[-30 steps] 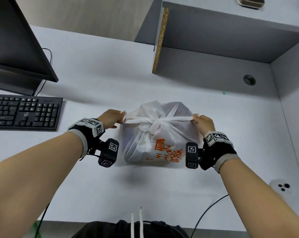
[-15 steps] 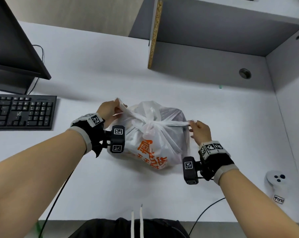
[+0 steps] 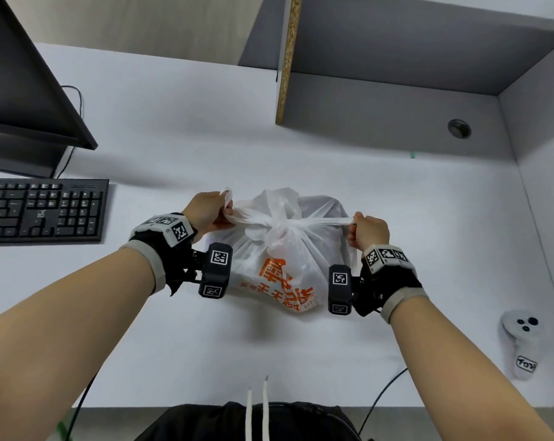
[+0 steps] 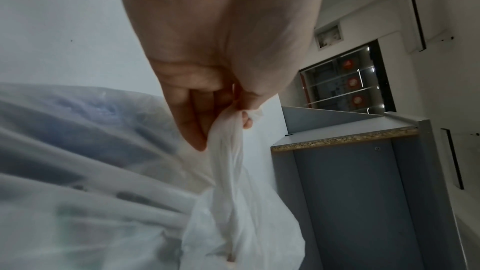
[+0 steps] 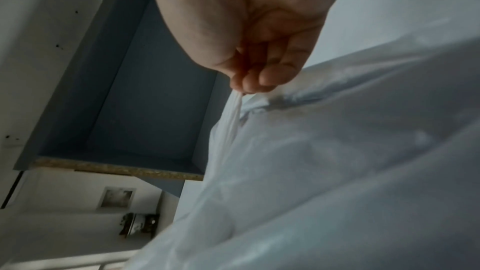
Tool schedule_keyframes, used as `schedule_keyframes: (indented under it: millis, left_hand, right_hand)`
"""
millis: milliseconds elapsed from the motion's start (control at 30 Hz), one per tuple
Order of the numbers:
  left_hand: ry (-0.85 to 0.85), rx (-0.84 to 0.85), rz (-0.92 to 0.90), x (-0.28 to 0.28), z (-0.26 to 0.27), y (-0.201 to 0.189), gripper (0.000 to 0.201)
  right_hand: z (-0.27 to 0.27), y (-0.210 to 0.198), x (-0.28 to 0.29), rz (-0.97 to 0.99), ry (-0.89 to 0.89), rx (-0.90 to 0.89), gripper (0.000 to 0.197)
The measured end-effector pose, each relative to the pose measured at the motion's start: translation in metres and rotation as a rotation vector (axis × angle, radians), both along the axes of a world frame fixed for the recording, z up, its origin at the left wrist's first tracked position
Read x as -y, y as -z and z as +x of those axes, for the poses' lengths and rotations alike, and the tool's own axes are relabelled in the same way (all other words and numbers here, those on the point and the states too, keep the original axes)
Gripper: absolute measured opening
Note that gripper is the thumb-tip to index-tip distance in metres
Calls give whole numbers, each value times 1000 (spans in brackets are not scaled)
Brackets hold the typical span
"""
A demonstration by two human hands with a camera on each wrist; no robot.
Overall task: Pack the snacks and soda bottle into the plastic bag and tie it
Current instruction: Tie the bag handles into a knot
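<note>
A full white plastic bag (image 3: pixel 288 259) with orange print sits on the white desk in front of me, its handles crossed into a knot (image 3: pixel 280 225) on top. My left hand (image 3: pixel 210 211) grips the left handle end (image 4: pixel 228 130), fingers curled round it. My right hand (image 3: pixel 364 230) pinches the right handle end (image 5: pixel 237 102), stretched taut. Both hands pull outward from the knot. The snacks and soda bottle are hidden inside the bag; only dim shapes show through the plastic (image 4: pixel 78 130).
A black keyboard (image 3: pixel 43 210) and a monitor (image 3: pixel 30 84) stand at the left. A grey shelf unit (image 3: pixel 396 74) overhangs the back right of the desk. A white controller (image 3: pixel 522 338) lies at the right. Cables hang over the front edge.
The bag tilted half a second ago as my left hand lifted its handle; now both handles are stretched level again and the knot looks tighter.
</note>
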State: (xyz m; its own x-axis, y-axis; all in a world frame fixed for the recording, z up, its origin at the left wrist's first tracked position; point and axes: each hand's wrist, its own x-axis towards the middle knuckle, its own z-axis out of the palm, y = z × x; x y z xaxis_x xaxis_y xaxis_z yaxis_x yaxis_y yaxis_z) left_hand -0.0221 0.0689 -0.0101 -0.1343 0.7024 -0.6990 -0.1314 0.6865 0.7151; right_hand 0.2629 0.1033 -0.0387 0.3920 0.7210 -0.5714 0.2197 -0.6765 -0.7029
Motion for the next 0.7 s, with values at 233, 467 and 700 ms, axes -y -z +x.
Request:
schedule_keyframes:
  millis: [233,467,700]
  left_hand:
    - [-200,-135,-97,1,-12,11,26]
    - [-185,-141,-255,6,-16,24,27]
    - [-66,-91,-289,3,-9,15,66]
  right_hand:
    - [-10,6,5,20,-6,77,43]
    - [-17,5,26,-139,-213,74,67]
    - [-40,-7,21,-228,-363,-1,77]
